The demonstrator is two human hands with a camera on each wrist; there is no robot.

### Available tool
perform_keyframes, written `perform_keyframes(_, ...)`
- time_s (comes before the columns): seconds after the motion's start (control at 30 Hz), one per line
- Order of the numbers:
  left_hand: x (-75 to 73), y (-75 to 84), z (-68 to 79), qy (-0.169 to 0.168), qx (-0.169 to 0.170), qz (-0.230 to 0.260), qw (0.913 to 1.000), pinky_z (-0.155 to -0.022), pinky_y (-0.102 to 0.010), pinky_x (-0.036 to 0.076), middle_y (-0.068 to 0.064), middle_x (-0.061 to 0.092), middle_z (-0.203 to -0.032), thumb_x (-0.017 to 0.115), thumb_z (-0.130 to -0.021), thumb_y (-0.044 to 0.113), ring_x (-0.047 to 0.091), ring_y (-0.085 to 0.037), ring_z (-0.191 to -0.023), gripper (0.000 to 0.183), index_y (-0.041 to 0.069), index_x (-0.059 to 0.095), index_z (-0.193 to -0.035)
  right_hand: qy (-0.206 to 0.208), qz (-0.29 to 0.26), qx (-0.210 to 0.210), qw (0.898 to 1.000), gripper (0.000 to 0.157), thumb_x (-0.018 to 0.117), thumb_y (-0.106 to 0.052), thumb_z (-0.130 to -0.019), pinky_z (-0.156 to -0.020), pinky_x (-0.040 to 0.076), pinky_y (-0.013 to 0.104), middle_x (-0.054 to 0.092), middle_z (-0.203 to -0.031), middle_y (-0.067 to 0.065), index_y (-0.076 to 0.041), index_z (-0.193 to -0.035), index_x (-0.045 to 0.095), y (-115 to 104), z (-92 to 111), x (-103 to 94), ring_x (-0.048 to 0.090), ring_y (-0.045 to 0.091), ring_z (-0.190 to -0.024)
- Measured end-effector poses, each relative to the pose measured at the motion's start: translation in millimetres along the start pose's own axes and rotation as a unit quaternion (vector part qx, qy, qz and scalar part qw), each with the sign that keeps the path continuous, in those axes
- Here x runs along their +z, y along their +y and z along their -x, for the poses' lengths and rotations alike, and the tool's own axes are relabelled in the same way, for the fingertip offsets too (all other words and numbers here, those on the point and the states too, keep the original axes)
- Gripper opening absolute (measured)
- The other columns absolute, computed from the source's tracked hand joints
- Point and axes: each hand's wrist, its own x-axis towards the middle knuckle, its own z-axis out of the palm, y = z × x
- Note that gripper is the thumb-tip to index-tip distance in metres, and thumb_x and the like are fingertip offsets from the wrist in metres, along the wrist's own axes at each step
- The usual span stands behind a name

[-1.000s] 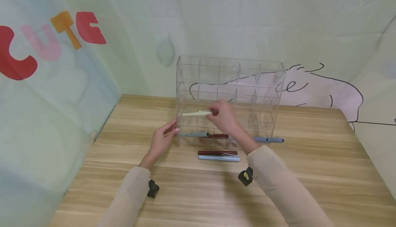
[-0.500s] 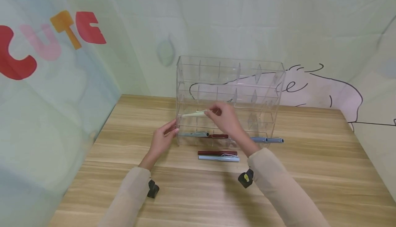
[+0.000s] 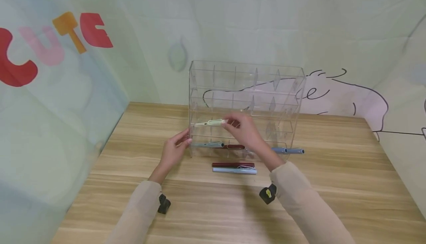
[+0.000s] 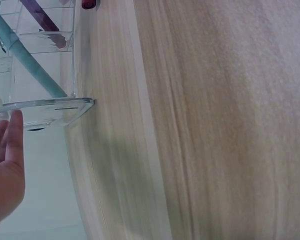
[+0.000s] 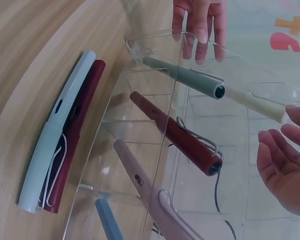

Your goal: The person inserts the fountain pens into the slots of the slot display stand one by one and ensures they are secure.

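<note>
My right hand (image 3: 244, 130) pinches the end of a pale yellow-green clip pen (image 5: 260, 105) between thumb and fingertips. The pen lies nearly level, pointing left, within the left compartment of the second tier up in a clear acrylic rack (image 3: 246, 66). Its clip shows on the upper side. My left hand (image 3: 174, 149) touches the rack's left side wall, fingers fairly straight and thumb at the front edge. Below the held pen, a grey-green pen (image 5: 197, 82) rests in the bottom tier, beside a dark red pen (image 5: 190, 145) and a pink pen (image 5: 155, 200).
Blue pens (image 3: 294, 151) stick out of the bottom tier at the right. On the wooden table (image 3: 213, 214), in front of the rack, a light blue pen (image 3: 226, 170) and another dark red pen (image 3: 233, 165) lie side by side. A printed cloth (image 3: 149, 51) hangs behind.
The yellow-green pen has turned in my right fingers, so its clip and a dark slot now show. My right wrist has shifted slightly right and down. The left hand holds its place.
</note>
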Motion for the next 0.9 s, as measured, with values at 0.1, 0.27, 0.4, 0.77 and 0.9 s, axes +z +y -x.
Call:
perform_keyframes(0.1,0.1,0.7,0.4,0.0,-0.001,-0.003,1.0,-0.084,-0.025,0.053,-0.024,0.053,-0.122,0.055,-0.089,-0.002,0.054,-0.034,-0.108,0.039,-0.004,0.048,-0.127,-0.004,-0.007,-0.004,1.0,0.027,0.061,-0.015,-0.089,-0.067,0.053,0.029,0.061,-0.09,0.007,-0.001,-0.112,0.061,1,8,-7.2,0.056,0.018,-0.079)
perform_keyframes(0.27,1.0,-4.4,-0.9,0.003,0.001,-0.003,1.0,-0.084,-0.025,0.053,-0.023,0.054,-0.122,0.056,-0.089,0.0,0.054,-0.033,-0.108,0.039,-0.003,0.049,-0.127,-0.01,-0.018,-0.012,1.0,0.025,0.062,-0.009,-0.087,-0.069,0.054,0.029,0.063,-0.09,0.008,0.002,-0.109,0.061,10,27,-20.0,0.058,0.019,-0.079)
perform_keyframes(0.4,1.0,-5.5,-1.4,0.004,0.002,-0.001,1.0,-0.083,-0.024,0.053,-0.022,0.054,-0.122,0.056,-0.089,-0.001,0.055,-0.033,-0.108,0.039,-0.003,0.05,-0.127,-0.037,-0.031,-0.034,0.998,0.02,0.064,-0.004,-0.084,-0.067,0.055,0.028,0.064,-0.088,0.006,0.002,-0.103,0.063,22,47,-27.4,0.059,0.017,-0.078)
perform_keyframes(0.77,0.3,-6.2,-1.7,0.005,0.009,-0.009,0.9999,-0.082,-0.024,0.054,-0.021,0.054,-0.123,0.056,-0.089,0.0,0.055,-0.032,-0.108,0.039,-0.001,0.05,-0.128,-0.104,0.002,-0.011,0.994,0.011,0.067,-0.006,-0.081,-0.062,0.053,0.022,0.064,-0.084,0.001,-0.002,-0.091,0.067,69,98,-15.0,0.056,0.011,-0.073)
perform_keyframes(0.9,0.5,-5.5,-1.4,0.005,0.006,-0.011,0.9999,-0.082,-0.023,0.053,-0.021,0.054,-0.123,0.056,-0.089,0.0,0.055,-0.031,-0.108,0.039,-0.001,0.05,-0.128,-0.071,0.017,0.015,0.997,0.013,0.068,0.001,-0.078,-0.063,0.053,0.021,0.063,-0.084,0.007,0.002,-0.091,0.066,88,106,-3.5,0.056,0.014,-0.073)
